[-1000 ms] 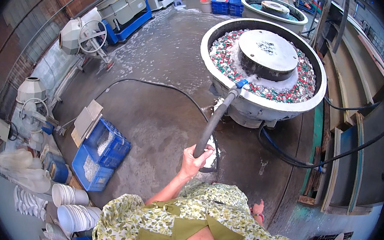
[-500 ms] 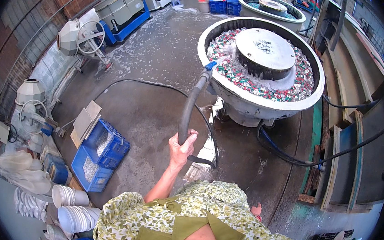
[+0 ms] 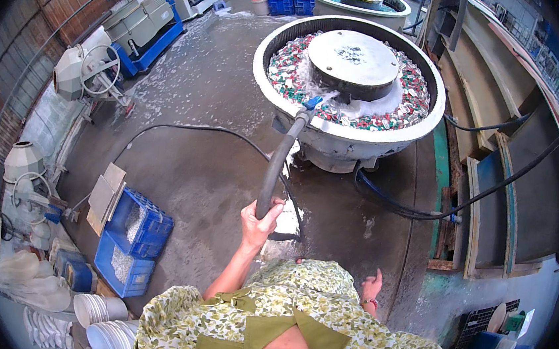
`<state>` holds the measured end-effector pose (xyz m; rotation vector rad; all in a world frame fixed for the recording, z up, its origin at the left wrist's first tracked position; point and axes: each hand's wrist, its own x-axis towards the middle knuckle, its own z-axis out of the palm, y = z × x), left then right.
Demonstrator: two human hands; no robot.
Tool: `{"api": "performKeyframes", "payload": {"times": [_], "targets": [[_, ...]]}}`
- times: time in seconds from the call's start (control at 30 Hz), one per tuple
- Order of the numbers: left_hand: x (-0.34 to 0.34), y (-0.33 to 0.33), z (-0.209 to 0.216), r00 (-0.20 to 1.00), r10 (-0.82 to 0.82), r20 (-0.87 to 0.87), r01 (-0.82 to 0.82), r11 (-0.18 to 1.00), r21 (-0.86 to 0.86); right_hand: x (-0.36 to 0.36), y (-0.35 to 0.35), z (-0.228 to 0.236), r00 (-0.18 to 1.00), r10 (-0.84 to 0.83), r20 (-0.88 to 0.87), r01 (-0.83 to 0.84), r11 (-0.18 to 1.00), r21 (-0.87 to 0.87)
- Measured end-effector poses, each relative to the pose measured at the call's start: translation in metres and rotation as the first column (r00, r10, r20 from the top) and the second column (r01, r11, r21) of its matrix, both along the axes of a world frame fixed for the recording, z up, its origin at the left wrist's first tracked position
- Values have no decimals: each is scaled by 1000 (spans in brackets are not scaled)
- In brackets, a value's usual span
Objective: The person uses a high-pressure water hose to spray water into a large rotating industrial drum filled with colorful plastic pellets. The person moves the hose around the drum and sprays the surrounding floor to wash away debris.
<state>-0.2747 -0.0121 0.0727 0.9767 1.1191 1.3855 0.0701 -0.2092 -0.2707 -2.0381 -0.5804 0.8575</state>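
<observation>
My left hand (image 3: 258, 224) is wrapped round a thick dark hose (image 3: 276, 164) that rises away from me. A blue valve handle (image 3: 312, 102) tops the hose's end, and water sprays from it into a big round white-rimmed tub (image 3: 433, 131). Red, green and white small pieces (image 3: 281, 76) fill the tub's ring, with foam among them. In its centre stands a drum with a round white lid (image 3: 353, 56). Low at my right side, my right hand (image 3: 370, 289) is empty, a finger stretched out and a red band at the wrist.
Blue crates (image 3: 129, 261) holding pale pieces stand on the wet floor at left. White buckets (image 3: 98, 308) are stacked nearer me. The hose loops over the floor. Black cables (image 3: 416, 213) run from the tub to the right, past leaning boards (image 3: 521, 222). Another tub (image 3: 393, 18) stands behind.
The view has shifted so the tub appears further left. My left hand still grips the hose, its spray now at the tub's near side. More of my right hand shows.
</observation>
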Motion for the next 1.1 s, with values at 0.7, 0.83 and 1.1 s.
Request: {"api": "performKeyframes", "payload": {"times": [0.7,0.83,1.1], "targets": [[-47,29,8,976,134,171,-140,990,22,-205,228,131,-147,967,211,-916,-53,-397],[-67,60,9,948,60,312,-67,998,11,-239,233,154,177,891,418,-979,205,-22],[-145,92,-5,892,-153,424,131,988,83,-359,253,212,591,750,298,-791,468,394]]}}
